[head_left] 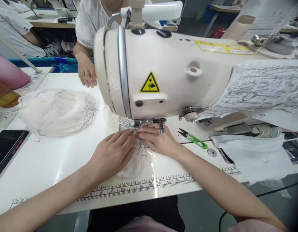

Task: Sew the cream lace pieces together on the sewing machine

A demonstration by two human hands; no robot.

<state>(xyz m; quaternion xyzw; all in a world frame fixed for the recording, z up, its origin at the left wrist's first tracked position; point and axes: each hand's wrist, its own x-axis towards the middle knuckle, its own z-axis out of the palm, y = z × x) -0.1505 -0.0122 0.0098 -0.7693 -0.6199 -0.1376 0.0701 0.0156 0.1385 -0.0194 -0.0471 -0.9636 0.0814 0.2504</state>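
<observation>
At far left lies a black smartphone with red edge marks; then, left of centre, a white oval bundle of thread-fringed fabric. At centre, the left hand and right hand meet, fingertips curled, over sheer white lace fabric beneath a cream sewing machine; whether they pinch it cannot be told. Green-handled snips lie right of centre.

Ruler reads 10 to 13; machine bears warning triangle.
</observation>
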